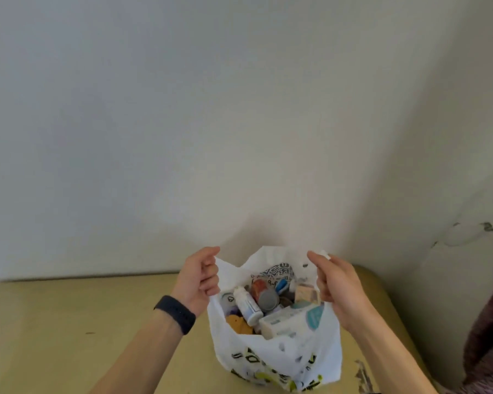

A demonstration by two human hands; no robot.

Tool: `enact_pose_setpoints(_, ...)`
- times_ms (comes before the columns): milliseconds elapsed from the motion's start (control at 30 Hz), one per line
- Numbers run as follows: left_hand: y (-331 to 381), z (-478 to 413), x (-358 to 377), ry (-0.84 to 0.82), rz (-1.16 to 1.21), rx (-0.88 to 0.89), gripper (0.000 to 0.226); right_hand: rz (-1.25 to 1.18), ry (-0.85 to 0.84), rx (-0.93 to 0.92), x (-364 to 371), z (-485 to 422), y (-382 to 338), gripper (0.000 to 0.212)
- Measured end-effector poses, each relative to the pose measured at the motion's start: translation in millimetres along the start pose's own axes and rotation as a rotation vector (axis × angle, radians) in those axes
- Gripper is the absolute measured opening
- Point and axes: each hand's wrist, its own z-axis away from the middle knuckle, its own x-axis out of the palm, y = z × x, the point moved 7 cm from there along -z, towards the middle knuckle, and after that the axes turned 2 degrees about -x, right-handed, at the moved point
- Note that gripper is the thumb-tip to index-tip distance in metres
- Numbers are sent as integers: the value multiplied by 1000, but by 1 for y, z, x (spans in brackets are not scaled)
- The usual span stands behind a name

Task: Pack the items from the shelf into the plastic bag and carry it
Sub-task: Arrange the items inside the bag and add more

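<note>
Plastic bag (276, 362) upright near the right end of the tan surface (69, 322), close to the back edge and the wall (182, 109). Left hand (197, 280) pinching the left rim, right hand (339, 282) pinching the right rim, mouth pulled wide. Inside, packed tight: white bottle (246, 305), pale carton (291, 319). Broad run of surface out to the left edge; purple fabric (490, 336) crowding in beyond the right edge.

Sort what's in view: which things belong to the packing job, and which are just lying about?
Job: plastic bag, held open at its rim by left hand and right hand; inside it, white bottle, grey-capped can, white box.
Not the job: purple fabric, far right; beige surface under the bag; black wristband.
</note>
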Motion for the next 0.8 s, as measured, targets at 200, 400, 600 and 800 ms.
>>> enact_pose_setpoints(200,35,31,-41,81,42,16,47,83,-106,-33,48,17,-53,41)
enact_pose_setpoints(400,70,109,-125,124,118,101,42,205,-240,-160,121,84,-108,44)
enact_pose_setpoints(600,83,231,-243,180,181,196,38,185,-346,-262,237,193,-115,44)
enact_pose_setpoints(800,92,346,-352,312,158,351,44,-17,-348,-198,325,295,-72,37)
